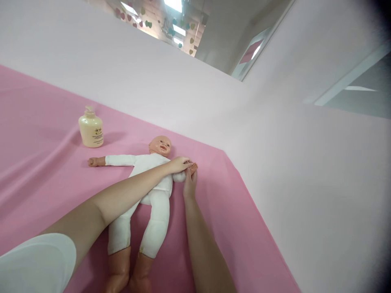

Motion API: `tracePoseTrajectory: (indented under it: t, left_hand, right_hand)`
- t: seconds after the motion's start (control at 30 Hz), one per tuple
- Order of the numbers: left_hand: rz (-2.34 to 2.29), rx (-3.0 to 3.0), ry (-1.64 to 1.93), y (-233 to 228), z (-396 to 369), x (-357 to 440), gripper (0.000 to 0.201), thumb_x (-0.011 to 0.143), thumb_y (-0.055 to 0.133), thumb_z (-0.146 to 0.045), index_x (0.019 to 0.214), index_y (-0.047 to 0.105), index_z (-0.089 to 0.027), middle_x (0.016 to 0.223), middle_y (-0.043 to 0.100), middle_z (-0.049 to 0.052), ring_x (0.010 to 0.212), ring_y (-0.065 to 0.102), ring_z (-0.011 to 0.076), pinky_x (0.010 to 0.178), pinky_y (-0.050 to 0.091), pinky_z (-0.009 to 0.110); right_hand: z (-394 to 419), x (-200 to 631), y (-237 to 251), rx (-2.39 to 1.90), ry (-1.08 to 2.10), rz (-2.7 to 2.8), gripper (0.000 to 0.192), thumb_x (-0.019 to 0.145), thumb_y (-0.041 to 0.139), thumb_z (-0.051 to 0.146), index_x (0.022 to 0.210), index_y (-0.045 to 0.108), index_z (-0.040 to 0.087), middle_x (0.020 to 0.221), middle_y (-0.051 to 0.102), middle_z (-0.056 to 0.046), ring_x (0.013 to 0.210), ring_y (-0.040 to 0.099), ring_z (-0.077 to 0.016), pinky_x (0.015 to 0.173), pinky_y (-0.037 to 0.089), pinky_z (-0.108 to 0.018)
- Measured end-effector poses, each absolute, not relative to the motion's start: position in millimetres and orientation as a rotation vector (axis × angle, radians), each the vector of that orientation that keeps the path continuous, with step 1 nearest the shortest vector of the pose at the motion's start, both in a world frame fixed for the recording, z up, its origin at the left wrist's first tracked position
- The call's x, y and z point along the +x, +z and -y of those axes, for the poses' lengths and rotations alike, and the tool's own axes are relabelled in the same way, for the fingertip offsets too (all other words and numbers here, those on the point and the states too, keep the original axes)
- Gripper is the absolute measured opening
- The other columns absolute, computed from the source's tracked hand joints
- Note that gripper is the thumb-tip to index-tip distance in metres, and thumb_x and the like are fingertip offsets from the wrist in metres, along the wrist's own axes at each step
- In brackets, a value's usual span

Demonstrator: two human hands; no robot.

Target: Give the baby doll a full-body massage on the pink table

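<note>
A baby doll (140,167) with a white cloth body lies on its back, its head toward the wall. My left hand (179,164) reaches across the doll's chest, its fingers closed on the doll's hand (193,167) at the right. From below, my right hand (190,184) grips the same doll hand, with thumb and fingers around it. Both my hands partly cover the doll's wrist. The doll's other arm (119,160) stretches out to the left, untouched.
A cream pump bottle (91,129) stands upright left of the doll's head. Pink cloth (45,134) covers the surface, with folds at the left. A white wall (171,97) rises behind and at the right, with window panes (171,24) above.
</note>
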State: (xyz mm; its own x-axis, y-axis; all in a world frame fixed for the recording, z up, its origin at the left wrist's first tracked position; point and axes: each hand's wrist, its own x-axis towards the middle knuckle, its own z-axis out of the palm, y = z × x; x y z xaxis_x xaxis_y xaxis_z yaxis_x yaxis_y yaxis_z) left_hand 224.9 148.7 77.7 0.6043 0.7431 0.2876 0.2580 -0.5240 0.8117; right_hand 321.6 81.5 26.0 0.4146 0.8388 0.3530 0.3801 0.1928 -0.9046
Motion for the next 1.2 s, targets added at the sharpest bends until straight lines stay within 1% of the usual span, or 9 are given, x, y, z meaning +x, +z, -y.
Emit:
tracePoseTrajectory:
  t: [0.1, 0.23, 0.33, 0.5, 0.7, 0.83, 1.0, 1.13, 1.2]
  left_hand:
    - [-0.786, 2.085, 0.791, 76.2, -148.5, 225.4, 0.027, 0.092, 0.049, -0.03, 0.102, 0.067, -0.013, 0.087, 0.071, 0.005, 0.079, 0.063, 0.0165, 0.073, 0.047, 0.025]
    - [-0.752, 2.115, 0.736, 72.8, -147.6, 225.9, 0.028, 0.086, 0.057, -0.023, 0.113, 0.064, -0.016, 0.088, 0.07, 0.002, 0.079, 0.063, 0.0152, 0.073, 0.047, 0.024]
    - [-0.735, 2.128, 0.713, 71.8, -146.9, 225.1, 0.03, 0.085, 0.059, -0.023, 0.114, 0.064, -0.016, 0.086, 0.071, 0.002, 0.078, 0.063, 0.0157, 0.072, 0.047, 0.024]
    - [-0.733, 2.126, 0.734, 74.6, -145.3, 223.9, 0.024, 0.086, 0.055, -0.022, 0.105, 0.068, -0.014, 0.089, 0.073, 0.005, 0.08, 0.066, 0.0173, 0.074, 0.048, 0.026]
    - [-0.773, 2.103, 0.864, 75.5, -124.9, 192.8, 0.026, 0.091, 0.044, -0.022, 0.097, 0.068, -0.014, 0.097, 0.073, 0.007, 0.092, 0.066, 0.0184, 0.084, 0.049, 0.029]
    - [-0.724, 2.128, 1.074, 65.1, -97.3, 145.6, 0.024, 0.091, 0.044, -0.019, 0.098, 0.067, -0.018, 0.104, 0.071, 0.007, 0.102, 0.063, 0.0203, 0.094, 0.048, 0.036]
    - [-0.789, 2.179, 1.131, 41.8, -59.5, 80.6, 0.024, 0.091, 0.048, -0.02, 0.109, 0.063, -0.023, 0.128, 0.06, 0.009, 0.123, 0.052, 0.0229, 0.11, 0.036, 0.045]
    - [-0.936, 1.735, 1.207, 17.8, -47.5, 35.8, 0.031, 0.089, 0.057, -0.03, 0.119, 0.058, -0.023, 0.138, 0.052, 0.01, 0.135, 0.042, 0.0252, 0.117, 0.027, 0.047]
    - [-0.935, 1.38, 1.22, 6.5, -51.7, 21.1, 0.035, 0.087, 0.061, -0.033, 0.12, 0.058, -0.023, 0.136, 0.055, 0.011, 0.135, 0.044, 0.0272, 0.118, 0.025, 0.049]
  right_hand:
    - [-83.2, 324.5, 22.2, -1.342, 0.499, 1.127, 0.037, 0.095, 0.051, 0.037, 0.126, 0.051, 0.017, 0.126, 0.059, -0.01, 0.113, 0.06, -0.0198, 0.096, 0.051, -0.039]
    - [-85.8, 329.6, 18.9, -1.136, 0.614, 0.942, 0.042, 0.078, 0.062, 0.033, 0.114, 0.046, 0.019, 0.119, 0.061, -0.007, 0.109, 0.061, -0.0168, 0.096, 0.05, -0.034]
    - [-86.4, 332.0, 18.6, -1.07, 0.642, 0.85, 0.04, 0.07, 0.067, 0.03, 0.103, 0.046, 0.02, 0.105, 0.061, -0.003, 0.097, 0.061, -0.0134, 0.087, 0.052, -0.028]
    - [-85.9, 335.6, 20.9, -1.126, 0.599, 0.829, 0.036, 0.071, 0.065, 0.033, 0.097, 0.044, 0.02, 0.092, 0.056, 0.0, 0.083, 0.057, -0.0109, 0.075, 0.052, -0.024]
    - [-95.8, 347.5, 17.9, -1.228, 0.478, 0.725, 0.045, 0.072, 0.059, 0.034, 0.11, 0.041, 0.018, 0.113, 0.055, -0.008, 0.105, 0.058, -0.0162, 0.096, 0.05, -0.034]
    - [-102.3, 353.4, 13.4, -1.297, 0.438, 0.631, 0.072, 0.073, 0.054, 0.031, 0.135, 0.019, 0.017, 0.124, 0.047, -0.014, 0.111, 0.058, -0.0181, 0.098, 0.05, -0.039]
    - [-98.5, 348.6, 15.3, -1.38, 0.396, 0.639, 0.089, 0.069, 0.054, 0.029, 0.145, 0.011, 0.018, 0.146, 0.022, -0.021, 0.12, 0.054, -0.0219, 0.101, 0.049, -0.039]
    - [-91.8, 340.8, 19.4, -1.471, 0.354, 0.715, 0.096, 0.068, 0.053, 0.028, 0.15, 0.005, 0.018, 0.152, 0.008, -0.021, 0.121, 0.053, -0.0236, 0.101, 0.05, -0.039]
    - [-88.3, 337.6, 21.2, -1.505, 0.335, 0.77, 0.096, 0.069, 0.053, 0.028, 0.152, 0.004, 0.019, 0.156, 0.001, -0.02, 0.118, 0.055, -0.0233, 0.102, 0.049, -0.041]
